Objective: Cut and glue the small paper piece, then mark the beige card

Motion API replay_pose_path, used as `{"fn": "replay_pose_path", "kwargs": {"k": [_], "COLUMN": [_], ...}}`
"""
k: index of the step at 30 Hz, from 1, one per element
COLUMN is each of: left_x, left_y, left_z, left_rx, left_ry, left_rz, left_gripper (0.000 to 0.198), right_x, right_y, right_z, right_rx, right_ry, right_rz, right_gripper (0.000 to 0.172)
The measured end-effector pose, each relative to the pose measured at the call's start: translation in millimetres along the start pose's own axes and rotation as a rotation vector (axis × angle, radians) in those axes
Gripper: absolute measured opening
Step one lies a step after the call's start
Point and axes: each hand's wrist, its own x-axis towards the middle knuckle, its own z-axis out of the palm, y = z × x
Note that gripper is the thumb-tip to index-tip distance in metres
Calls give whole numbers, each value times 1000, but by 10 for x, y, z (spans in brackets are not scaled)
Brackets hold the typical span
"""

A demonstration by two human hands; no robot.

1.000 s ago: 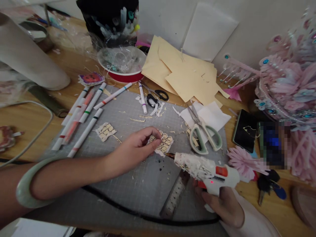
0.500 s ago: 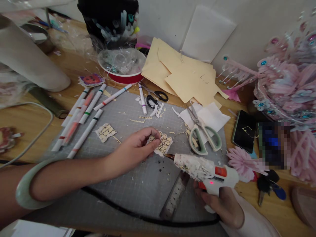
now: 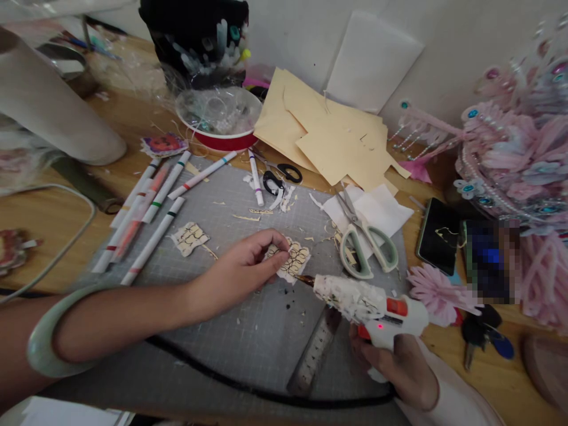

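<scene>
Thumb and fingers of my left hand point(image 3: 255, 254) pinch the left side of a small cream paper cutout point(image 3: 296, 259) with dark curved lines, partly hidden behind the fingers. My right hand point(image 3: 399, 367) is wrapped around the handle of a white hot glue gun point(image 3: 370, 305), its red light on. The gun's brass-coloured nozzle point(image 3: 305, 280) points left and meets the cutout's lower edge; whether it touches, I cannot tell. A similar lined cutout point(image 3: 190, 238) lies to the left on the grey cutting mat point(image 3: 248, 367).
Several white markers point(image 3: 153, 236) lie at the left. Green-handled scissors point(image 3: 367, 239) and black-handled scissors point(image 3: 281, 176) rest beyond my hands. A steel ruler point(image 3: 313, 352) lies below the gun, near a black cord point(image 3: 231, 383). Phone point(image 3: 438, 234), keys point(image 3: 477, 334) and pink flowers point(image 3: 439, 287) are at right.
Almost nothing differs. The glue gun has shifted very slightly; both hands keep their places and grips.
</scene>
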Motion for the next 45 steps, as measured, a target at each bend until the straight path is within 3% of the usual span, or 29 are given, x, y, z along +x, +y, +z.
{"fn": "replay_pose_path", "kwargs": {"k": [3,9,18,25,30,39,45], "left_x": [0,-1,-3,-3,-5,-15,-6], "left_y": [-8,0,-8,-10,-11,-23,1], "left_z": [-2,4,3,-3,1,-6,-4], "left_rx": [13,11,-6,0,5,43,30], "left_ry": [-1,-7,-9,-12,-8,-20,-19], "left_rz": [7,6,8,6,1,27,21], "left_gripper": [19,19,19,19,19,18,19], "right_x": [-21,36,69,70,84,77,39], "right_y": [-2,-49,-51,-56,-61,-79,-222], "right_z": [14,64,77,97,107,77,150], "right_rx": [12,98,109,129,130,137,93], "right_ry": [68,-61,-52,-62,17,-62,61], "right_rz": [-1,-179,-269,-246,-274,-183,-91], "right_gripper": [37,27,20,26,30,31,37]}}
